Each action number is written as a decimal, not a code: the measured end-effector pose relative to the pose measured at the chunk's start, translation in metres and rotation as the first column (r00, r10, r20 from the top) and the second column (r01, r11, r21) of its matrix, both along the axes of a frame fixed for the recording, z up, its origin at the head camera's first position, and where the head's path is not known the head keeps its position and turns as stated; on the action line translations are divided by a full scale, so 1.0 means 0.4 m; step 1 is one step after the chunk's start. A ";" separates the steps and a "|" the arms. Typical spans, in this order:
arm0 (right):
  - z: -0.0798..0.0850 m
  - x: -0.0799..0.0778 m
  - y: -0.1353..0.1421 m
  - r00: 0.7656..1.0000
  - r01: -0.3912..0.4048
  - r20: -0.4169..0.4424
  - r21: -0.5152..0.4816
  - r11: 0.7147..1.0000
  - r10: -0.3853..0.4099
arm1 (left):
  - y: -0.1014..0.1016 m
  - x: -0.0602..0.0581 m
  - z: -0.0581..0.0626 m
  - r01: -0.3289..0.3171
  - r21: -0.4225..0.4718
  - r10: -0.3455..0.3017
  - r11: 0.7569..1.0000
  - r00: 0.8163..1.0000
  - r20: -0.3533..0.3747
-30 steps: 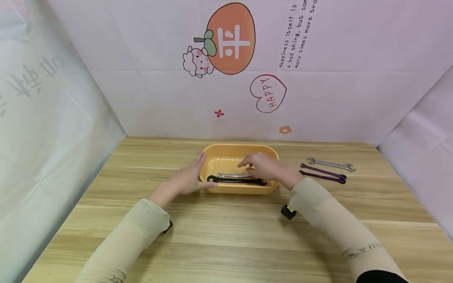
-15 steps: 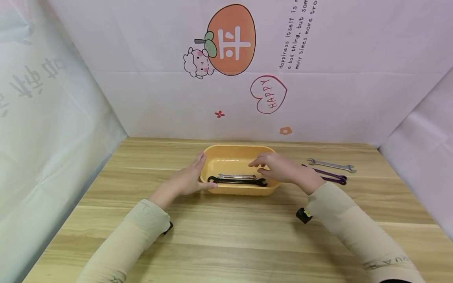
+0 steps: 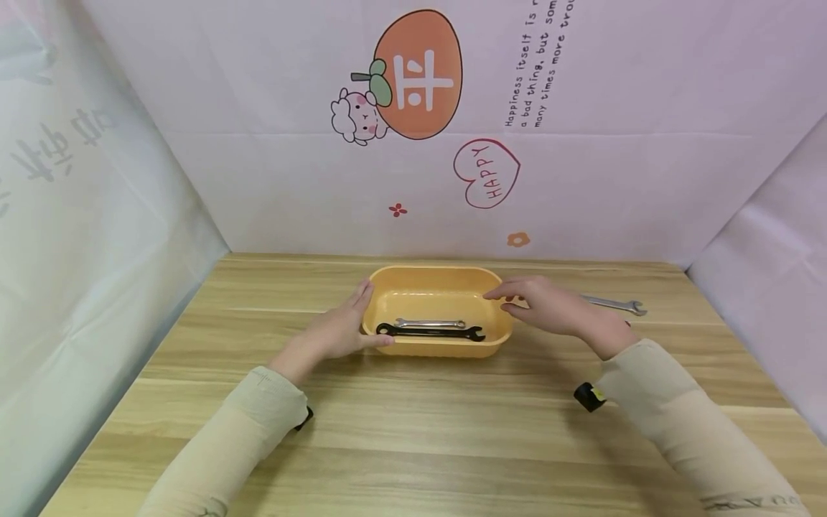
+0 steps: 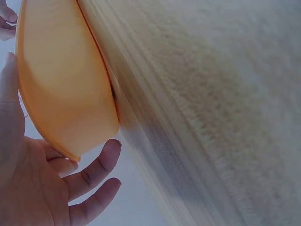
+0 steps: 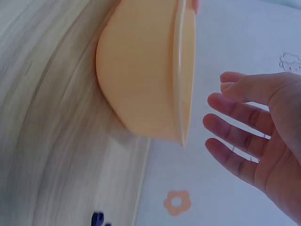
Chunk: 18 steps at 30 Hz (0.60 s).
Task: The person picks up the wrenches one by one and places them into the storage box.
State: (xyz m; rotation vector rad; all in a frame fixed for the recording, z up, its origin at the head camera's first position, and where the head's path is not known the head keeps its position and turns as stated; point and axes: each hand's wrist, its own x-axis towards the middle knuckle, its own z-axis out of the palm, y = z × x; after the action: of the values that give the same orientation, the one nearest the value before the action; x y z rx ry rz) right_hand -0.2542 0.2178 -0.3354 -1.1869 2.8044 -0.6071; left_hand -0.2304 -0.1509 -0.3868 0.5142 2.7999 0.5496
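A yellow plastic bin [image 3: 439, 349] stands on the table. Inside it, near the front wall, lie a small silver wrench [image 3: 429, 323] and a longer black wrench [image 3: 446, 332]. My left hand [image 3: 339, 330] holds the bin's left end, thumb at the front rim and fingers around the end. Just past the right rim hovers my right hand [image 3: 549, 309], fingers loosely bent and nothing in them. In the right wrist view, a gap separates these fingertips from the bin. A silver open-ended wrench [image 3: 617, 304] lies at right, partly behind the right hand.
Dark purple wrench ends [image 5: 97, 218] show at the bottom of the right wrist view; the right arm mostly hides them in the head view. A printed white cloth [image 3: 291, 194] rises behind the wood-grain table [image 3: 400, 438].
My right hand has drawn rightward from over the bin's inside to beyond its right rim, now covering the purple wrenches. The left hand and both wrenches in the bin stay put.
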 end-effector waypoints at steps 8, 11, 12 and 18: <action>0.007 0.001 0.054 0.997 -0.001 -0.071 -0.039 0.999 -0.001 | 0.001 0.002 0.000 -0.008 0.002 0.008 1.000 1.000 -0.001; 0.007 0.001 0.076 0.998 0.030 -0.061 -0.040 0.999 -0.033 | 0.001 0.002 0.001 -0.007 0.008 0.007 1.000 1.000 0.001; 0.007 0.002 0.083 0.997 0.044 -0.054 -0.042 0.998 -0.046 | 0.001 0.002 0.001 -0.007 0.010 0.007 1.000 1.000 0.003; -0.001 0.004 0.136 0.994 0.101 -0.030 -0.032 0.994 -0.102 | 0.001 0.001 0.001 -0.004 0.007 0.004 1.000 1.000 0.005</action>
State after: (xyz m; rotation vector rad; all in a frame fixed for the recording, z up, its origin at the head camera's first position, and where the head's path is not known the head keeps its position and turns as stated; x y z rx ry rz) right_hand -0.2527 0.2723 -0.3357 -1.0734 2.9067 -0.6452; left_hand -0.2298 -0.1506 -0.3865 0.5078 2.7963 0.5602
